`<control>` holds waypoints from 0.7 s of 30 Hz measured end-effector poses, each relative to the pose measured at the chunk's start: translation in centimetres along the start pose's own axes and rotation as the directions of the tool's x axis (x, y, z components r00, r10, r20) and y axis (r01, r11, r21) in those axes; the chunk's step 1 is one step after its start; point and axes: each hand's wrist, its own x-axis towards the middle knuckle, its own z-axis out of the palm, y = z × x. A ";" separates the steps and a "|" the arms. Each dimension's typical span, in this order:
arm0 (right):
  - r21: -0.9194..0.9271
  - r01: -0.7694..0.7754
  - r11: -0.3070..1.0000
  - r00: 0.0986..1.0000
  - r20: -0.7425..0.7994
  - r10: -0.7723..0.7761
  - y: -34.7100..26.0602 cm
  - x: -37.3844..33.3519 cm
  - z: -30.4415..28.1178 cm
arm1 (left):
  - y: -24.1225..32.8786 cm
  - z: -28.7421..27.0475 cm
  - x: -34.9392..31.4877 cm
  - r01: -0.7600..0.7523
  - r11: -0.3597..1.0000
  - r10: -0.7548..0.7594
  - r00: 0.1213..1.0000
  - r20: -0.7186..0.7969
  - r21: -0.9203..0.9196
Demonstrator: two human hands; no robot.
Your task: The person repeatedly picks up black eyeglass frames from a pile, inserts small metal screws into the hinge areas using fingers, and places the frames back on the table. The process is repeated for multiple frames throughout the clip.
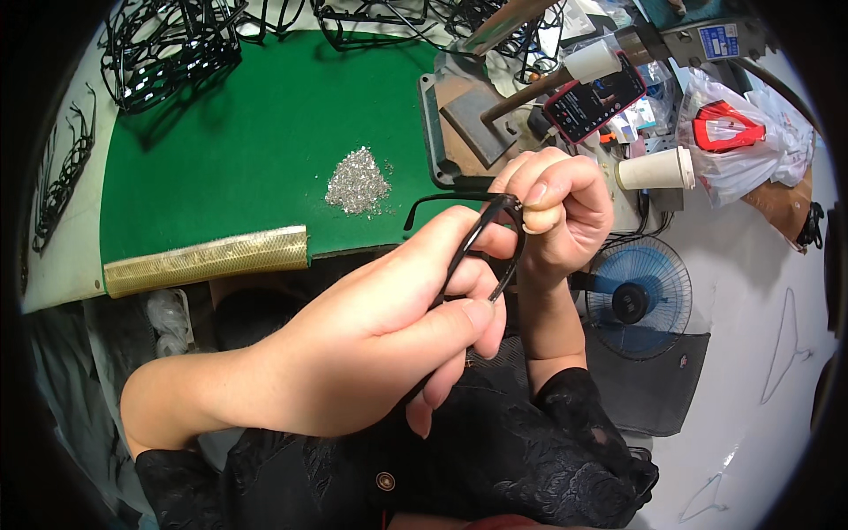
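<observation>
A black eyeglass frame (470, 238) is in my left hand (380, 331), whose thumb and fingers are closed around it. One temple of the frame points left over the table edge; part of the frame is hidden behind my fingers. At the hinge corner, my right hand (570, 203) is closed in a pinch, its fingertips right beside the hinge. Whatever those fingertips hold is too small or too covered to make out. Beyond my hands, a pile of tiny shiny metal pieces (357, 183) lies on the green mat (256, 132).
Black eyeglass frames (172, 53) are heaped at the far left. A bench press (477, 124) stands behind my hands, near a phone (596, 97) in a red case. To the right are a paper cup (655, 169) and a fan (638, 300). A gold mesh strip (208, 260) lines the near edge.
</observation>
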 end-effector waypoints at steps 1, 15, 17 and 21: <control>-0.019 0.005 1.000 1.000 -0.020 -0.005 0.1 0.0 0.0 | 0.1 0.0 0.1 -0.008 1.000 0.008 1.000 -0.011 0.013; -0.752 0.287 0.593 0.945 0.120 -0.305 -1.0 -0.1 -0.2 | 0.1 -0.2 1.7 -0.173 0.985 0.173 0.984 -0.028 0.025; -0.762 0.292 0.577 0.944 0.134 -0.301 -0.9 0.0 -0.3 | 0.0 -0.3 1.7 -0.182 0.983 0.183 0.983 -0.029 0.036; -0.768 0.271 0.580 0.952 0.123 -0.282 -1.0 0.1 -0.2 | 0.1 -0.2 1.6 -0.180 0.983 0.181 0.983 -0.033 0.035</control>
